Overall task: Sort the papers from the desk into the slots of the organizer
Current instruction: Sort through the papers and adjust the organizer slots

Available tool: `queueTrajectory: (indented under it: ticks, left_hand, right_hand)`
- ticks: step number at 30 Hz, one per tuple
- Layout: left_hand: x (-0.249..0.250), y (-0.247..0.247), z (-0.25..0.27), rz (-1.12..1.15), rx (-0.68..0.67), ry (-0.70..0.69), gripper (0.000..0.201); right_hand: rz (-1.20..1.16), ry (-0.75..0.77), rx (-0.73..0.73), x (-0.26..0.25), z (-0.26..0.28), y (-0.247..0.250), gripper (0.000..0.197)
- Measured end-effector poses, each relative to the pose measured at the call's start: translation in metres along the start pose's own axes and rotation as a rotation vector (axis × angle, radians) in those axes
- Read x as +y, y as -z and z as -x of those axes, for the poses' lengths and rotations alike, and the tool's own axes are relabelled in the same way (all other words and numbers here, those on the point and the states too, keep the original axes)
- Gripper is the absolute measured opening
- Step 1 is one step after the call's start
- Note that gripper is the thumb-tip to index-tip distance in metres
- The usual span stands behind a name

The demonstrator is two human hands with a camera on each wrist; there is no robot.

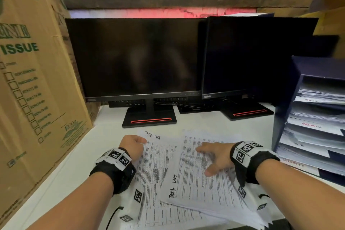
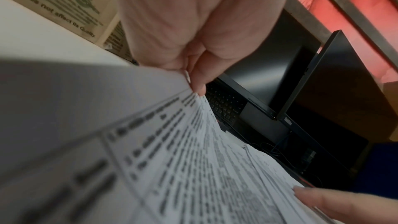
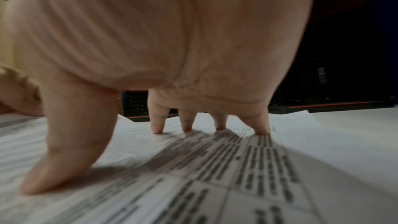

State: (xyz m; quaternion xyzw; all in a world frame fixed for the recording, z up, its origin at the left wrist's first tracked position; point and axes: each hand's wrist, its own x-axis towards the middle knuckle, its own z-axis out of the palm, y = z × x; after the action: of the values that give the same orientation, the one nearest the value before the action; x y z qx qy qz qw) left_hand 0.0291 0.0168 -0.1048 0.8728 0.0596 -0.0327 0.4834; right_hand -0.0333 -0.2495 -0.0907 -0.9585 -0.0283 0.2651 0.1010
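At the left stands one cardboard box [image 1: 33,80] on the white table [image 1: 104,132]. Just right of it the left hand [image 1: 131,145] has its grip closed on the upper left corner of a printed sheet [image 1: 156,158], pinching it between thumb and fingers so that the corner lifts, as the left wrist view shows. The papers [image 1: 196,183] lie loose in front of the person, below two dark monitors [image 1: 134,58]; they look light, thin and floppy, likely to slide over each other and to crease, so an edge or corner pinch with the other hand steadying the heap seems the safe hold. Two sheets marked in handwriting show on top, one straight and one turned sideways; how many lie beneath cannot be counted. The right hand [image 1: 214,157] grasps nothing: its fingertips [image 3: 261,131] and thumb press flat on the skewed stack. At the far right one dark blue organizer [image 1: 285,102] holds about five filled slots, some with handwritten labels.
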Motion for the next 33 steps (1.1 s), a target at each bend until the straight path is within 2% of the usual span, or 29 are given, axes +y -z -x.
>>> queueTrajectory:
  ticks: [4, 7, 9, 11, 14, 16, 24, 29, 31, 33]
  left_hand:
    - [-0.001, -0.002, -0.006, 0.039, -0.029, 0.053, 0.035]
    - [-0.004, 0.001, -0.009, 0.065, -0.028, 0.094, 0.033]
    - [-0.005, 0.0, -0.01, 0.08, -0.031, 0.101, 0.033]
    - [-0.004, -0.002, -0.009, 0.114, -0.006, 0.1, 0.033]
    - [0.003, -0.006, -0.009, 0.186, 0.053, 0.067, 0.036]
    - [0.009, -0.007, -0.01, 0.187, 0.04, 0.026, 0.038]
    - [0.01, -0.014, -0.01, 0.095, 0.017, -0.096, 0.046]
    - [0.009, -0.012, -0.009, 0.05, 0.032, -0.08, 0.043]
    - [0.009, -0.01, -0.008, 0.043, 0.055, -0.063, 0.043]
    - [0.01, -0.006, -0.01, 0.049, 0.078, -0.045, 0.041]
  right_hand:
    - [0.035, 0.061, -0.007, -0.007, -0.007, -0.007, 0.091]
    - [-0.065, 0.045, 0.127, -0.002, -0.006, -0.007, 0.083]
    - [-0.175, -0.065, 0.317, 0.008, -0.008, -0.003, 0.078]
    - [-0.143, -0.26, 0.411, 0.021, -0.01, 0.0, 0.077]
    - [-0.072, -0.529, 0.33, 0.042, -0.011, 0.005, 0.098]
    - [-0.114, -0.6, 0.301, 0.05, -0.01, 0.008, 0.111]
    - [-0.128, -0.573, 0.333, 0.048, -0.005, 0.014, 0.101]
    - [-0.251, -0.505, 0.334, 0.046, -0.006, 0.012, 0.064]
    - [-0.388, -0.469, 0.451, 0.047, -0.007, 0.01, 0.051]
    - [-0.561, -0.369, 0.645, 0.049, -0.009, 0.012, 0.045]
